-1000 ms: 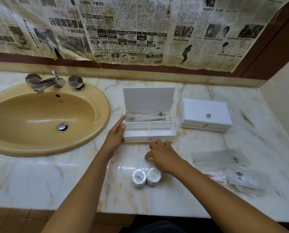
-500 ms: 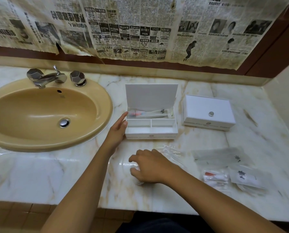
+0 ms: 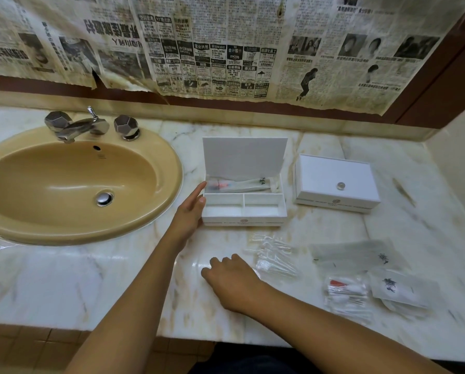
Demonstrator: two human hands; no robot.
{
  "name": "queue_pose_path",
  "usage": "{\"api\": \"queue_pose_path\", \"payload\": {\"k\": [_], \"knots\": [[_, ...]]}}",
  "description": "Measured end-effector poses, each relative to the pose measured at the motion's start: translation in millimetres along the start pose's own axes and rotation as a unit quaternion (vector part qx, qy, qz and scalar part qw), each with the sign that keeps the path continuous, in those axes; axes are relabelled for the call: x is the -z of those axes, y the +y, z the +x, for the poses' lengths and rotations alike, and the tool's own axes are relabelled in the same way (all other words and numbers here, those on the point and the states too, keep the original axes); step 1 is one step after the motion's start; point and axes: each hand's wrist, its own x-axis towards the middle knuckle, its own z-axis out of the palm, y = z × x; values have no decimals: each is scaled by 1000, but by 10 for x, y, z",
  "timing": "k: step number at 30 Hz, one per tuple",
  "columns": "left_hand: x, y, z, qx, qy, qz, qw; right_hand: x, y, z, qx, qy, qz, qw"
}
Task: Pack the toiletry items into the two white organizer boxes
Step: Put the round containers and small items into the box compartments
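Note:
An open white organizer box (image 3: 243,221) stands mid-counter with its lid upright. A wrapped toothbrush packet (image 3: 242,184) lies in its back compartment; the two front compartments hold nothing. My left hand (image 3: 190,211) rests flat against the box's left wall, fingers straight. My right hand (image 3: 231,279) is curled palm-down on the counter in front of the box, over the two round tins, which are hidden beneath it. A second white box (image 3: 336,182) sits shut to the right. Clear packets (image 3: 274,255), a cotton-swab packet (image 3: 346,291) and printed sachets (image 3: 358,256) lie at the right front.
A tan oval sink (image 3: 63,184) with a chrome faucet (image 3: 82,128) fills the counter's left side. Old newspaper hangs on the back wall. A side wall closes the counter's right end. The counter's front edge runs just below my right wrist.
My right hand dropped from in front of the open box onto the two round tins and now covers them. My left hand stayed against the box.

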Motion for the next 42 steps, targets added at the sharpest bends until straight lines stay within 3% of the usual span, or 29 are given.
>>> {"api": "queue_pose_path", "payload": {"k": [10,16,26,35,42], "knots": [[-5,-7,3,4,7,18,1000,156,109,278,-25,20,52,998],[-3,-23,29,10,11,11,1000,358,312,-5,-72,49,131,988],[10,-88,80,6,14,32,999,103,322,-386,-80,-46,36,995],[-20,-37,32,6,17,31,999,-146,296,-290,-70,41,26,996],[-46,1,-3,3,22,34,999,-93,356,-161,-81,51,63,993]]}}
